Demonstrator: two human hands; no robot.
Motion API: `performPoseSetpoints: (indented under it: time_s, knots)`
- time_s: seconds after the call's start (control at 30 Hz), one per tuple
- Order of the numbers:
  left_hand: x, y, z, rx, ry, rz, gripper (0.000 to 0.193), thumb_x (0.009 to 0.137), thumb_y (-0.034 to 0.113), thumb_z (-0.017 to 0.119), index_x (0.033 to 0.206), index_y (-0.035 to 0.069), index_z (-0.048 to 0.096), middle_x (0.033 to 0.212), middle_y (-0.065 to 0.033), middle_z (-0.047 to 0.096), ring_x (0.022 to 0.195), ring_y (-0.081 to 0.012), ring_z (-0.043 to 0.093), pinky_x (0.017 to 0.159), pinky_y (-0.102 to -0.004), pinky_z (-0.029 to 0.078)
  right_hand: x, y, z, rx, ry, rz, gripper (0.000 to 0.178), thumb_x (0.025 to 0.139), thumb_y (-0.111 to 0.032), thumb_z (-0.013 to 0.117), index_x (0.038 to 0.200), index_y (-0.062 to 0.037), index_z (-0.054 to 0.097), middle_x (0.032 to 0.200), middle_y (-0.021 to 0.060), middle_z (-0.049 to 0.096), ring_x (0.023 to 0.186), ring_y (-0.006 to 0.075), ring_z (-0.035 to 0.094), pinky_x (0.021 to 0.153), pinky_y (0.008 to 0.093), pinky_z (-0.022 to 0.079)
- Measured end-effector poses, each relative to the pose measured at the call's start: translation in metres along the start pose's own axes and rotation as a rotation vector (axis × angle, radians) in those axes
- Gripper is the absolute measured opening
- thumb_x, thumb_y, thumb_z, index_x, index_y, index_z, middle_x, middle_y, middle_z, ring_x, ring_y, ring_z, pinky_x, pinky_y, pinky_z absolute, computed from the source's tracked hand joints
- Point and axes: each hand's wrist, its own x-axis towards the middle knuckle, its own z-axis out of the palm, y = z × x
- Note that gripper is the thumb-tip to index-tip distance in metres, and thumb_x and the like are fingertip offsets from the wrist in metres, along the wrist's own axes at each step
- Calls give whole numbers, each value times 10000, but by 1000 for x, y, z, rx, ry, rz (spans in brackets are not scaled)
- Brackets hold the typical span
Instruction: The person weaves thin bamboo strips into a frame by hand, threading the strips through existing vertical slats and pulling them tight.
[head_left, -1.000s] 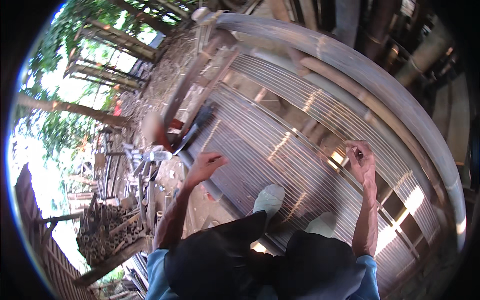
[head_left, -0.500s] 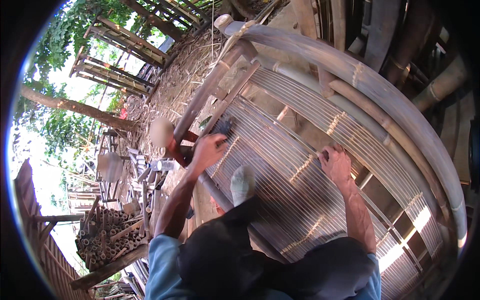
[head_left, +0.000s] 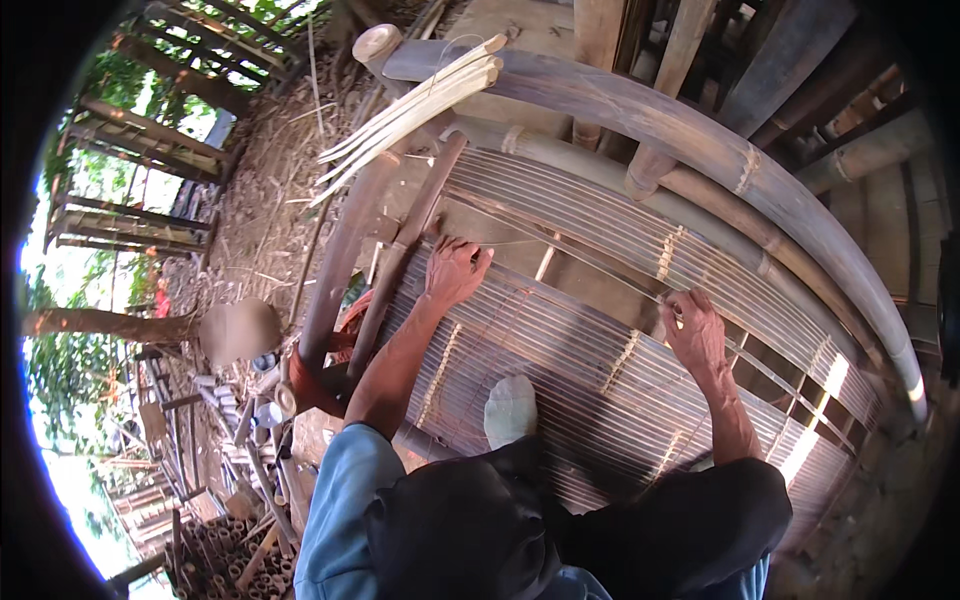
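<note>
I sit on a bamboo slat platform (head_left: 560, 340), its thin slats bound by rows of pale lashing (head_left: 620, 362). My left hand (head_left: 458, 270) is over the far left end of the slats, beside a long gap between two slat panels. Its fingers are curled together; a faint thin line runs near them, and what they pinch is hidden. My right hand (head_left: 692, 325) is closed at the right part of the same gap, beside a lashing row. Its thumb and fingers meet, but anything between them is too small to name. My socked foot (head_left: 511, 410) rests on the slats.
A thick curved bamboo pole (head_left: 640, 95) bounds the far side. Pale split strips (head_left: 415, 105) lie across the frame's far left corner. Another person's reddish sleeve (head_left: 315, 385) is beside the left frame pole (head_left: 345, 265). Cut bamboo tubes (head_left: 235, 555) are piled at lower left.
My view has turned and shifted. My left hand has moved farther forward, toward the slat gap. My right hand stays near the gap, closed. The pale strips show more fully.
</note>
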Motion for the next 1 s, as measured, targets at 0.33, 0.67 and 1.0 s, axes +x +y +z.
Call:
performPoseSetpoints:
  time_s: [0.33, 0.67, 1.0]
  knots:
    - [-18, 6, -4, -105, 164, 147, 282, 897, 284, 724, 980, 17, 687, 1049, -148, 673, 1042, -346, 609, 949, -477, 441, -6, -50, 29, 86, -147, 67, 211, 905, -241, 728, 1018, -65, 701, 973, 133, 695, 910, 350, 676, 786, 453, 553]
    - [-78, 60, 36, -222, 397, -79, 224, 813, 185, 815, 962, 77, 687, 1027, -110, 615, 965, -326, 575, 844, -454, 449, 46, -87, 96, 284, -438, 60, 321, 931, -329, 719, 1060, -36, 699, 1024, 158, 710, 999, 361, 657, 887, 454, 529]
    - [-84, 57, -8, -483, 121, -354, 129, 940, 110, 591, 982, -8, 563, 866, -277, 626, 837, -499, 597, 765, -540, 490, 80, -92, 118, 442, -709, 175, 500, 898, -461, 748, 1074, 8, 749, 967, 177, 759, 889, 243, 725, 826, 360, 549]
